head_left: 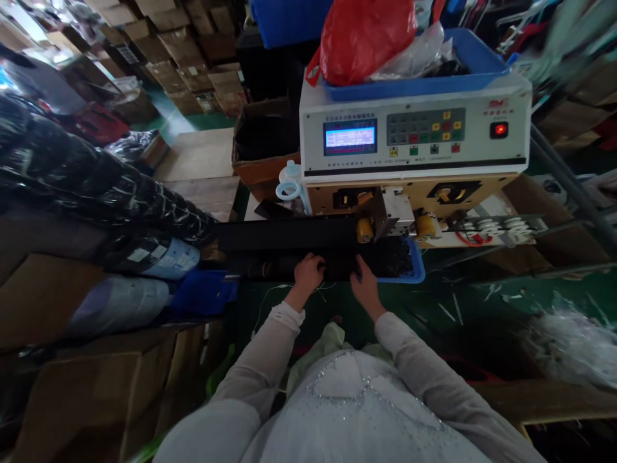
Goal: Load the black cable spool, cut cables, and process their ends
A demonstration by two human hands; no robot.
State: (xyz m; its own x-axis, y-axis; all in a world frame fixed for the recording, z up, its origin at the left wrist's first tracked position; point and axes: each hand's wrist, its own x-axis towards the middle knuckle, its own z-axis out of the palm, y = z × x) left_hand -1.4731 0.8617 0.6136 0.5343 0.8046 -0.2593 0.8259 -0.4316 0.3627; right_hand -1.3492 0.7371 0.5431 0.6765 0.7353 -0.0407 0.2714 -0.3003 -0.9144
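My left hand [309, 272] is at the front edge of a long black trough [284, 236], fingers curled together. Something dark shows at its fingertips, too dim to name. A short way to the right, my right hand [365, 285] reaches over the same edge with thumb and forefinger bent around something dark that I cannot make out. Behind both hands stands a white and tan wire-cutting machine [351, 168] with a lit blue screen and yellow rollers [365, 229]. Below its cutting head, a blue tray [418, 262] holds small black pieces.
On the machine sits a blue bin [419, 83] with a red plastic bag [367, 42]. Black-wrapped rolls [110, 183] and a cardboard box [87, 399] crowd the left. Clear plastic [573, 341] lies at the right, below metal rails [540, 270]. Stacked cartons [178, 58] stand behind.
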